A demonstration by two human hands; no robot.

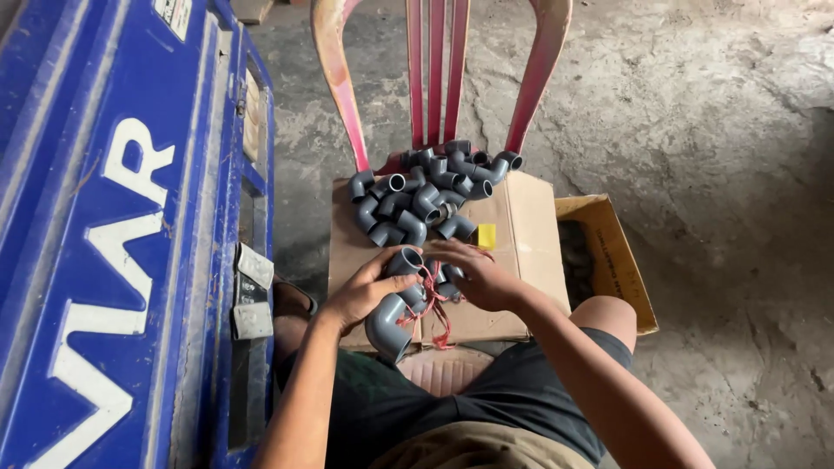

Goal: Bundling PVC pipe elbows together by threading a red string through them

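My left hand (363, 291) grips a cluster of grey plastic pipe elbows (388, 323) held just above a flattened cardboard sheet (526, 234). My right hand (476, 274) holds the same cluster from the right, its fingers on a red string (432, 304) that wraps around the elbows and hangs down in loose ends. A loose pile of several more grey elbows (426, 191) lies at the far end of the cardboard, a hand's width beyond my fingers. A small yellow tag (486, 235) lies next to the pile.
The cardboard rests on a worn red plastic chair (430, 78) facing me. An open cardboard box (608, 256) with dark contents sits on the concrete floor to the right. A large blue metal panel (122, 226) stands close on the left.
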